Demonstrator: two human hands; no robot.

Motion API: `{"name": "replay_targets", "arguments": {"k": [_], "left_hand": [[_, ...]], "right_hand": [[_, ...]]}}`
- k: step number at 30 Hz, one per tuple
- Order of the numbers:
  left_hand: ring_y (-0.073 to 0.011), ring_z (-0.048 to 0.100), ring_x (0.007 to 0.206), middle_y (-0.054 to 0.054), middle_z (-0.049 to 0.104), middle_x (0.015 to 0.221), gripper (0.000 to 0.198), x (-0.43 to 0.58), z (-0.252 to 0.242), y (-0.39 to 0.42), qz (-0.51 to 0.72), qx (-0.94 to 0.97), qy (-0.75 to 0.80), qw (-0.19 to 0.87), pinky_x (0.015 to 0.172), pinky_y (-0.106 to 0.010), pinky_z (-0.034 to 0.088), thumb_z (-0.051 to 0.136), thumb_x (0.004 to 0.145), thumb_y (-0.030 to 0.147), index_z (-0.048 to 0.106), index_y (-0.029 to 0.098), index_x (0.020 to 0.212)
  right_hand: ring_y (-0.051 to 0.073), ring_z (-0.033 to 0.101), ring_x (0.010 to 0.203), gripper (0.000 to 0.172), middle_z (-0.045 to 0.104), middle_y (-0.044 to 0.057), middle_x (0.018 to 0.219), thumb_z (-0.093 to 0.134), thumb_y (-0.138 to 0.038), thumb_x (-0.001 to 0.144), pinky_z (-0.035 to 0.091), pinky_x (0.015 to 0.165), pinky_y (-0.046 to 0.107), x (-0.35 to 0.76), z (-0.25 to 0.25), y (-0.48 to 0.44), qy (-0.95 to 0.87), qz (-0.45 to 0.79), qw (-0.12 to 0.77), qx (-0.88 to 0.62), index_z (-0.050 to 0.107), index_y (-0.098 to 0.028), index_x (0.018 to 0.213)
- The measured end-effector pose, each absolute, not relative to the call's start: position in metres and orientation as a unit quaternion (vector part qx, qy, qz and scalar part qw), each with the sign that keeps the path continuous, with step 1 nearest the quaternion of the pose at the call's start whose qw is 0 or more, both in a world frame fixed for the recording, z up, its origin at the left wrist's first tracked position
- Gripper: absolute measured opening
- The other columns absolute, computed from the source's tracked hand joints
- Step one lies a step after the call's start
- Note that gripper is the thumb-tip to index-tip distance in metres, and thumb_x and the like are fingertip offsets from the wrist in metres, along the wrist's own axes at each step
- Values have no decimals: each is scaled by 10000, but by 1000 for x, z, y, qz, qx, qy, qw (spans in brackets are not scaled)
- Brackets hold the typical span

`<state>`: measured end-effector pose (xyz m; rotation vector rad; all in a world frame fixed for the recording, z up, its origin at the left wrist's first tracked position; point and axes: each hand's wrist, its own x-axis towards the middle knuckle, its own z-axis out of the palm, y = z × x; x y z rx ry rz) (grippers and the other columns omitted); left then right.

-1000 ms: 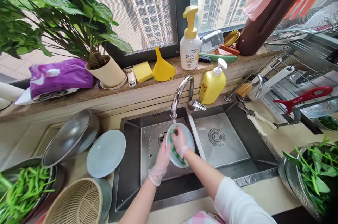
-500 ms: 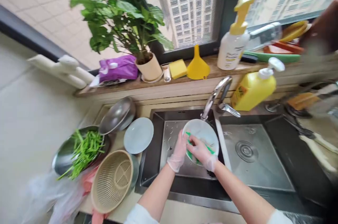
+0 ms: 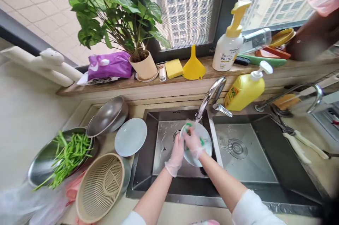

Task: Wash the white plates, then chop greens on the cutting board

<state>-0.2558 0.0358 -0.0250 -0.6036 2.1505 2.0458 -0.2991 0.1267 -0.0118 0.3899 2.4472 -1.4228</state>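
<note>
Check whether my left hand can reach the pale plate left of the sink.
Probably yes: nothing lies between the left hand and the pale plate beside the basin, but it is gripping the white dish that the right hand scrubs with a green cloth.

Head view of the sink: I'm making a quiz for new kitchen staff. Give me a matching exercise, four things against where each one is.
1 funnel
2 scourer
3 colander
4 green stalks

A in a steel bowl
B on the windowsill
C in the right hand, against the plate that the left hand holds
D at the counter's front edge, nearest the camera

Pairs: 1-B, 2-C, 3-D, 4-A.
</note>
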Motion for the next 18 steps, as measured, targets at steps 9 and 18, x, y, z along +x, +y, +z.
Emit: {"name": "replay_targets", "arguments": {"k": [9,18], "left_hand": [[-279,580,1288,-120,590,1418,611,-268,-2,-13,677,-250,692,10,1061,-391,484,472,921,686,489,254,1354],[-293,634,1257,-133,586,1456,751,-237,-28,-37,661,-299,688,35,969,-397,575,430,882,773,405,287,1454]], "right_hand": [[221,658,825,59,735,22,811,708,-211,742,439,761,283,-250,-15,155,851,-484,197,47,704,-254,784],[243,683,997,410,732,125,1112,435,-369,948,523,850,348,-288,-48,179,782,-573,128,209,595,-155,1259]]}}
